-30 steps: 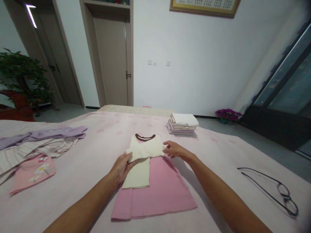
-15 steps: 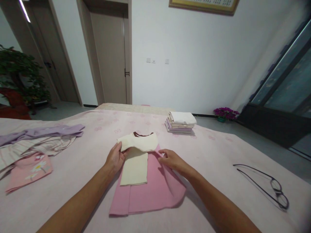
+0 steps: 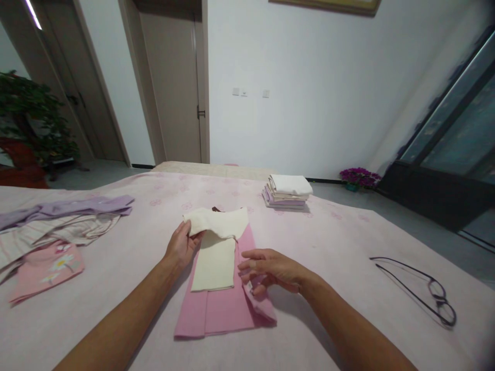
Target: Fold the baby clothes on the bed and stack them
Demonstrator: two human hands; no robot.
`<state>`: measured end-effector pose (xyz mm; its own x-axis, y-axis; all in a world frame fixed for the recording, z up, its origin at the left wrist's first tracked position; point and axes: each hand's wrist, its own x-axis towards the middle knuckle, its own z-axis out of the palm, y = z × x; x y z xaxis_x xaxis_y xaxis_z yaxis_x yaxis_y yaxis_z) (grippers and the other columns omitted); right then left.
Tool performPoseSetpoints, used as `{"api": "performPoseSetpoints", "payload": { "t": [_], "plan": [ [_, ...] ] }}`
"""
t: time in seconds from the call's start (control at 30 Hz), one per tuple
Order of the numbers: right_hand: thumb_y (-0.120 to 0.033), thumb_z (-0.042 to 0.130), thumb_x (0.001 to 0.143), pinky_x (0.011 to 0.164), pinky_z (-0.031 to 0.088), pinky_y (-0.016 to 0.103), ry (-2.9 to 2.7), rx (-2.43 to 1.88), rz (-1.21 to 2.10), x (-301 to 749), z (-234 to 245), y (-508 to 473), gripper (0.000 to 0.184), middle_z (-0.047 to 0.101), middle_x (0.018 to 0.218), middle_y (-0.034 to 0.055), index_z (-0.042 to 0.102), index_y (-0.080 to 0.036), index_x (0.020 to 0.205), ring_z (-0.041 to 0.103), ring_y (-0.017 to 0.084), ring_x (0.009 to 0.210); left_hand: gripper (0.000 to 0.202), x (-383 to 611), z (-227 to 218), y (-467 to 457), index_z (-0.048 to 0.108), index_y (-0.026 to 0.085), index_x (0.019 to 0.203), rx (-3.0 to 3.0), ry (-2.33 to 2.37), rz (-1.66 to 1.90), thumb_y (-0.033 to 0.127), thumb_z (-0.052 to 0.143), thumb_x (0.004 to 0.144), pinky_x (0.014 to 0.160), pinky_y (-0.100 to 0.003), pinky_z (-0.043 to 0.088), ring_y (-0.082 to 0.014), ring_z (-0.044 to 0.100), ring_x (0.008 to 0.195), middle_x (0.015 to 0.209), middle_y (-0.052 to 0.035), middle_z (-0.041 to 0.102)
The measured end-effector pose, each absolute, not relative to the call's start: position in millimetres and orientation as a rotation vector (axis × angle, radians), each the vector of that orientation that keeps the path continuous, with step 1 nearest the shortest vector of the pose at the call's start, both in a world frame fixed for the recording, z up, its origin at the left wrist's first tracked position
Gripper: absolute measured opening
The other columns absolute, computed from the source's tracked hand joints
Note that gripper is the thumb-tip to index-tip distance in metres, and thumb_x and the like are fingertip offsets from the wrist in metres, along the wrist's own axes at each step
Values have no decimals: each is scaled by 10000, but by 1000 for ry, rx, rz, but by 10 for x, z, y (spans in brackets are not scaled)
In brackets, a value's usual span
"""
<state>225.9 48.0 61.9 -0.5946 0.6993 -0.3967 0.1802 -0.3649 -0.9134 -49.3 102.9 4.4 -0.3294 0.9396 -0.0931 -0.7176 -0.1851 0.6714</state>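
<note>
A small dress with a cream top and pink skirt [image 3: 216, 309] lies on the pink bedspread [image 3: 332, 242] in front of me. My left hand [image 3: 181, 246] pinches the folded cream sleeve at the dress's left shoulder. My right hand [image 3: 266, 268] is closed on the right edge of the pink skirt and has it folded inward over the middle. The brown collar is mostly hidden behind the cream fold.
A stack of folded clothes [image 3: 286, 191] sits at the far middle-right of the bed. Loose lilac, striped and pink garments [image 3: 50, 232] lie at the left. A pair of glasses [image 3: 419, 288] rests at the right. Doors, a plant and a flower pot stand beyond.
My right hand moved from the dress's right shoulder down to the skirt edge and pulled it inward, narrowing the skirt. My left hand kept hold of the cream sleeve.
</note>
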Motion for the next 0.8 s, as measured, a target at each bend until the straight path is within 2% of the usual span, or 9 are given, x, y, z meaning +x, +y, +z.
{"api": "performPoseSetpoints", "payload": {
  "t": [0.1,0.23,0.3,0.4,0.53,0.67,0.8],
  "plan": [
    [-431,813,698,588,552,280,-1446,-1107,2095,2224,499,430,705,543,1272,163,513,-157,1274,635,221,969,266,-489,51,1011,650,154,1172,455,777,1758,136,512,945,710,-250,617,-147,719,799,1027,-87,736],
    [-375,812,689,578,520,233,-1441,-1051,2070,2113,283,361,535,606,1042,86,590,-163,1128,614,139,799,244,-488,65,984,664,163,1139,551,819,1755,179,543,927,692,-245,604,-155,714,822,1066,-87,729],
    [-356,822,671,603,501,224,-1486,-1013,2044,2075,228,342,476,611,983,53,621,-164,1058,589,98,721,244,-462,100,962,668,163,1127,628,835,1767,224,584,907,724,-250,594,-170,710,883,1106,-90,722],
    [-367,827,663,632,499,235,-1555,-1001,2023,2064,204,372,475,640,986,56,648,-169,1056,595,97,715,312,-386,193,889,662,156,1141,818,886,1747,326,638,880,794,-259,567,-194,694,970,1119,-86,723],
    [-363,797,699,575,496,238,-1458,-1071,1875,2112,206,603,457,661,940,73,633,-153,1070,598,115,694,407,-249,301,717,634,156,1233,1286,1090,1605,423,547,938,872,-310,531,-219,672,1020,1152,-82,715],
    [-380,690,800,554,519,258,-1286,-1114,1665,2164,224,1054,384,652,921,74,583,-162,1096,603,128,670,344,-85,248,536,652,198,1236,1996,1175,1347,346,485,975,1040,-370,452,-219,612,1163,1278,-76,664],
    [-449,503,910,540,502,247,-1396,-1303,1463,2147,195,1523,328,639,768,51,597,-165,1044,594,137,617,319,100,80,405,652,231,1232,2578,1022,1080,247,455,981,1039,-414,472,-225,594,1213,1291,-84,661]
  ]
}}
